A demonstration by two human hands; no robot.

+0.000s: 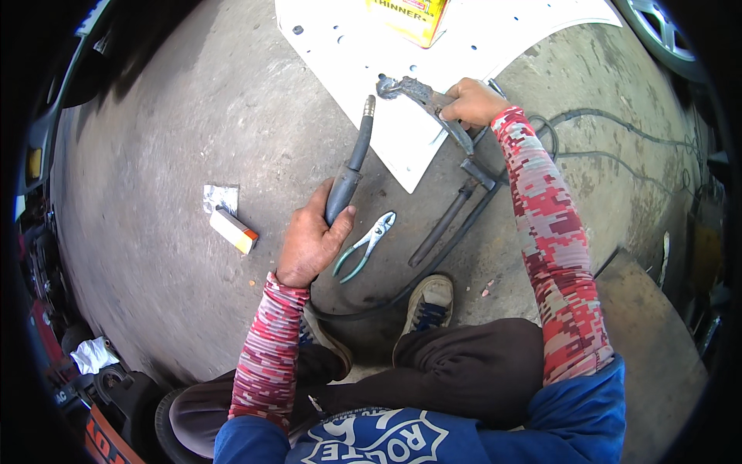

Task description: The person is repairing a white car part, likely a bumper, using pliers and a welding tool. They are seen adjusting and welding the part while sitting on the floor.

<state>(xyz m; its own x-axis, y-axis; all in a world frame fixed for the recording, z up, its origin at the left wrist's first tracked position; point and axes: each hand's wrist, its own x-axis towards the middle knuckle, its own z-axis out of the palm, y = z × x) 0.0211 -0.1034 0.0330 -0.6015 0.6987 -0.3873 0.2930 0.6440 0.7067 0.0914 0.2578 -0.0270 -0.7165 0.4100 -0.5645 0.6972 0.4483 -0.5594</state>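
My left hand (311,241) is closed round the dark grip of a welding torch (345,189). The torch's bent neck (362,143) points away from me, its tip close to the round end of a grimy metal arm. My right hand (474,104) is closed on that metal arm (417,91), holding it over the corner of a white sheet (410,151) with holes. Between my hands, slip-joint pliers (368,244) with green handles lie on the floor. A hammer (454,209) lies below my right hand, beside the torch's black cable (452,243).
A yellow thinner can (413,19) stands on the white sheet. To the left lie a small white-and-orange box (233,230) and a silver foil packet (219,196). Cables (618,124) run off to the right. A vehicle wheel (661,27) is at the far right, a flat board (649,348) at the near right.
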